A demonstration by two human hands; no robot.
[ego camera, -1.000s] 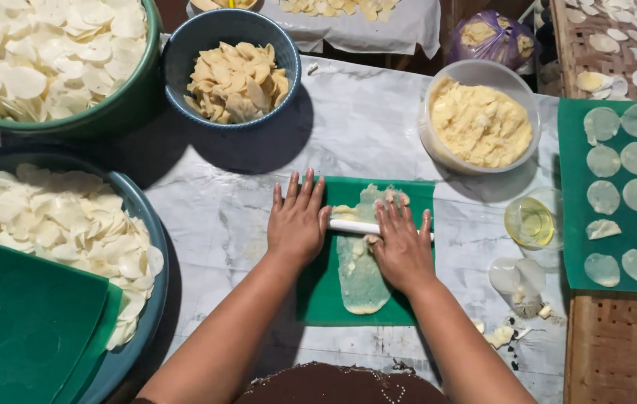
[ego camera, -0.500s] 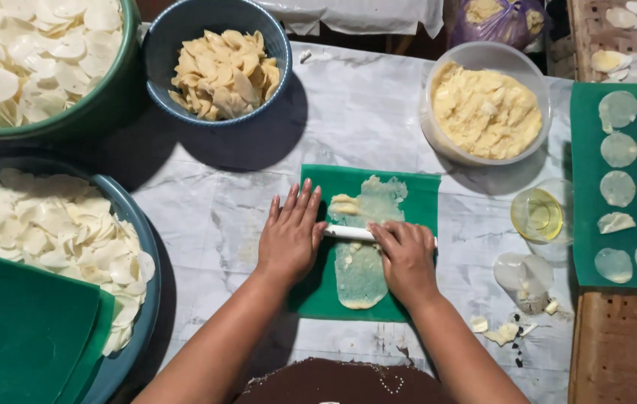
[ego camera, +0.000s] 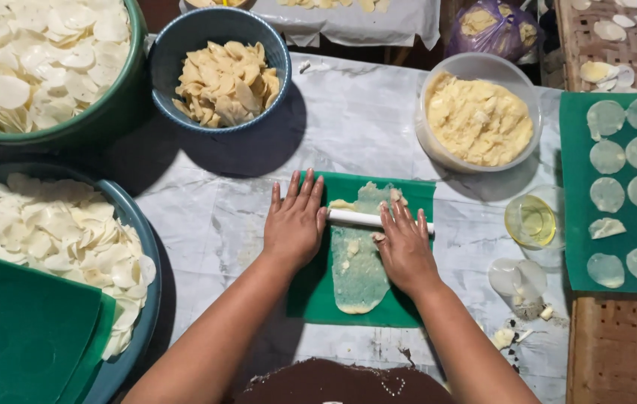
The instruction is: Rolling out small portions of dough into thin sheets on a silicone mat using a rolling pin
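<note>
My left hand [ego camera: 296, 223] and my right hand [ego camera: 406, 245] lie flat, fingers spread, on a thin white rolling pin [ego camera: 354, 218]. The pin rests across a strip of pale dough [ego camera: 357, 269] rolled thin on a green mat [ego camera: 303, 288]. The flattened part of the dough reaches back toward me; thicker lumps sit just beyond the pin. Both palms press on the pin from above rather than wrapping around it.
A white tub of yellow dough [ego camera: 478, 120] stands beyond the mat on the right, a small cup of oil [ego camera: 531, 221] beside it. Thin discs lie on a green sheet [ego camera: 579, 187] at right. Bowls of white chips [ego camera: 34, 232] and yellow pieces [ego camera: 221, 82] stand at left.
My hands have pushed the pin away from me along the dough, and the flattened strip behind it has grown longer. The camera has come closer to the table.
</note>
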